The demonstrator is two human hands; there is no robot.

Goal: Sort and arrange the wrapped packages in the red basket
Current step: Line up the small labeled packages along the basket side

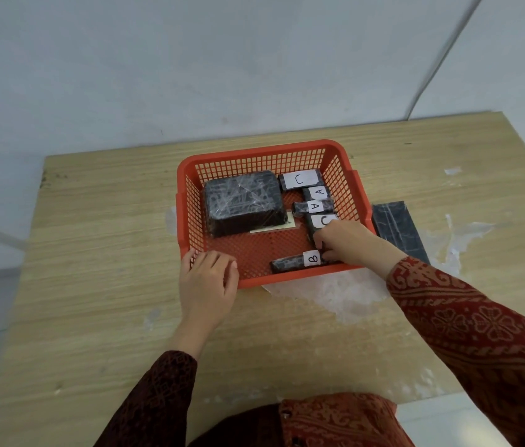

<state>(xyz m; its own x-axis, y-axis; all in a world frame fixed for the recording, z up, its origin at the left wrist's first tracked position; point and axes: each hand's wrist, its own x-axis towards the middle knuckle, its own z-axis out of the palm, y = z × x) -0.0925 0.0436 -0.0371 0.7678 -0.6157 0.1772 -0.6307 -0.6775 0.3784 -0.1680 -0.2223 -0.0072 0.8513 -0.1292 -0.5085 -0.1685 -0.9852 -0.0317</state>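
A red mesh basket (256, 153) stands on the wooden table. Inside, a large black wrapped package (242, 201) fills the left half, lying partly over a white label. Along the right side lie small black packages: one labelled C (301, 179) at the back, two labelled A (317, 192) (313, 207), another C (321, 221). A long package labelled B (296, 262) lies along the front wall. My right hand (343, 241) reaches into the basket, fingers closed on the right end of the B package. My left hand (208, 279) rests on the basket's front left corner, fingers spread.
A flat dark wrapped package (398, 229) lies on the table just right of the basket. White residue patches mark the wood in front of and right of the basket. A wall rises behind the table; a cable runs down it at the right.
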